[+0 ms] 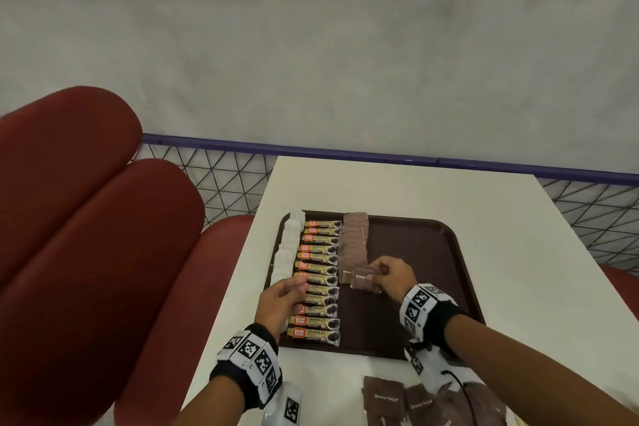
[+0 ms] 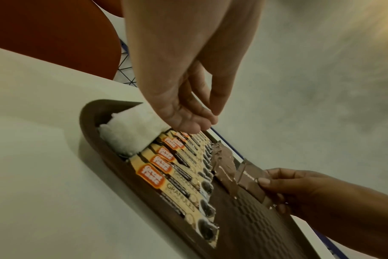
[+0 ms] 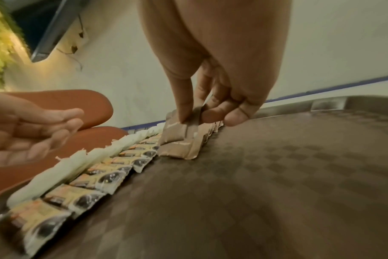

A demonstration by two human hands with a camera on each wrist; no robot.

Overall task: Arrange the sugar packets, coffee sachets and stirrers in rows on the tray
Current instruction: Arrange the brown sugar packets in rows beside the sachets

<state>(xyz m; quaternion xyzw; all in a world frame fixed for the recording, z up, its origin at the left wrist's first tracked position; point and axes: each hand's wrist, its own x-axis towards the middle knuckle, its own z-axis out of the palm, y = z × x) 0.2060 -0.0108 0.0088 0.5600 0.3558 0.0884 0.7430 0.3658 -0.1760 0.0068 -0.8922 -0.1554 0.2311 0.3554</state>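
three rows sit on the brown tray point(image 1: 432, 252), itself on a white table point(image 1: 518, 235) by a red seat point(image 1: 86, 218): white packets point(image 1: 288, 245) at its left edge, coffee sachets point(image 1: 318, 273) beside them, then brown sugar packets point(image 1: 352, 242). more brown sugar packets point(image 1: 383, 401) lie loose on the table near me. my right hand point(image 1: 394, 278) pinches a brown sugar packet point(image 1: 363, 278) at the near end of the sugar row. my left hand point(image 1: 280, 297) hangs relaxed over the coffee sachets, gripping nothing.
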